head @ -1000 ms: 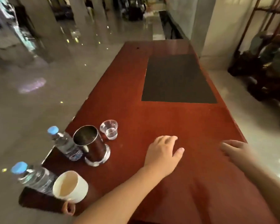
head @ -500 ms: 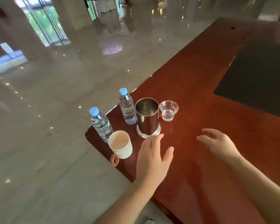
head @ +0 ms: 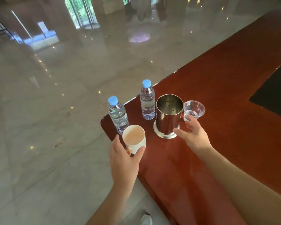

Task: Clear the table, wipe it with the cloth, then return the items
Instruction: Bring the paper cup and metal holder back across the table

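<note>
Near the corner of the red-brown table stands a white mug. My left hand wraps its lower part, thumb on the right and fingers on the left, and hides the handle. A steel cup on a round base sits to the right, with a clear plastic cup holding a little water beside it. My right hand is spread open between the two, thumb by the steel base and a fingertip at the plastic cup. Two blue-capped water bottles stand behind. No cloth is in view.
A dark mat lies on the table at the far right. The table's left edge and rounded corner drop to a glossy stone floor. A white shoe shows below the table edge.
The view has swung left and closer to the items. My left hand moved from the bare tabletop to the white mug, and my right hand reached in beside the steel cup.
</note>
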Motion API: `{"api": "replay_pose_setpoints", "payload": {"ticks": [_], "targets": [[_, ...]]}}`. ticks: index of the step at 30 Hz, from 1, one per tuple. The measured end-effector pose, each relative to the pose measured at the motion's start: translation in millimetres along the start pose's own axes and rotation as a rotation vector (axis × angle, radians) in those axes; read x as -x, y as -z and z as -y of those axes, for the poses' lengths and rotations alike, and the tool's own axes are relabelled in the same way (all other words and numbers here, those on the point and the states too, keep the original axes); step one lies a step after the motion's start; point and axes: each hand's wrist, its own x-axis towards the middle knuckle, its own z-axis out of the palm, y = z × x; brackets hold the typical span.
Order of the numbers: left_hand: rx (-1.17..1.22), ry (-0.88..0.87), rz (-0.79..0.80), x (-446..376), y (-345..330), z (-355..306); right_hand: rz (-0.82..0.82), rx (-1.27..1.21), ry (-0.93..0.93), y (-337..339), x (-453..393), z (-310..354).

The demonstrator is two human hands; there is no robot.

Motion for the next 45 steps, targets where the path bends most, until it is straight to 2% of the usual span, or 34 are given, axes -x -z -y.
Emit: {"api": "replay_pose_setpoints", "payload": {"ticks": [4, 8, 12, 19, 25, 30, 38, 45], "targets": [[0.051, 0.151, 0.130, -17, -6, 12, -0.008, -0.003, 0.063, -14, -14, -2], [0.141, 0.205, 0.215, -27, -12, 25, -0.029, -0.037, 0.178, -23, -20, 4], [0.188, 0.152, 0.206, -34, -15, 30, -0.023, -0.087, 0.215, -33, -31, 7], [0.208, 0.079, 0.196, -42, -17, 33, -0.120, -0.119, 0.196, -47, -42, 11], [0.268, -0.042, 0.203, -41, -20, 35, -0.172, 0.005, 0.262, -52, -49, 17], [0.264, -0.088, 0.201, -37, -17, 34, -0.154, -0.081, 0.283, -48, -39, 16], [0.198, -0.174, 0.364, -31, -10, 19, -0.196, -0.178, 0.266, -1, 21, 7], [0.187, -0.308, 0.594, 4, -50, -26, -0.385, -0.213, 0.188, 71, 96, -31]]}}
